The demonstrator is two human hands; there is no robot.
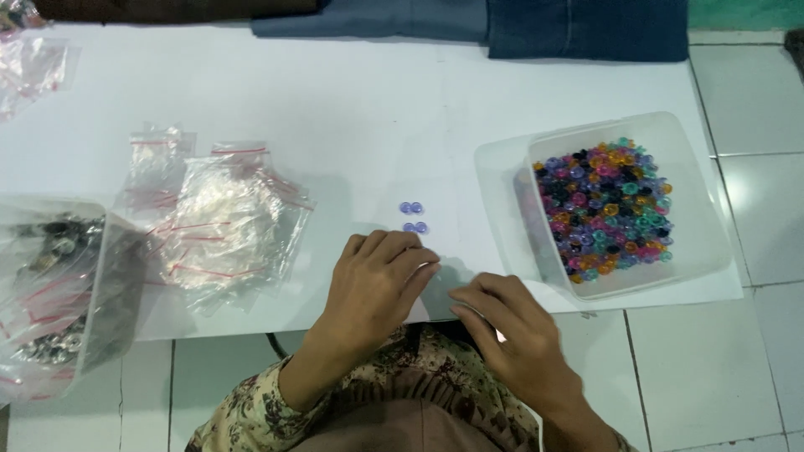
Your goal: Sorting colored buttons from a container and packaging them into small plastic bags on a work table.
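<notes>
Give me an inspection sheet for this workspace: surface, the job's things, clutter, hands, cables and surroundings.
Surface: white table, low over a tiled floor.
Job's things: four purple buttons in two pairs; clear tub of mixed coloured buttons.
Clutter: pile of small zip bags; clear box of dark pieces at the table's left edge.
Hands: left hand palm down just below the purple buttons; right hand beside it at the table edge, holding nothing visible.
Cables: nothing seen.
Surroundings: folded blue cloth at the far edge.

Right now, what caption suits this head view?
Two hands beside four purple buttons, near a tub of coloured buttons.
</notes>
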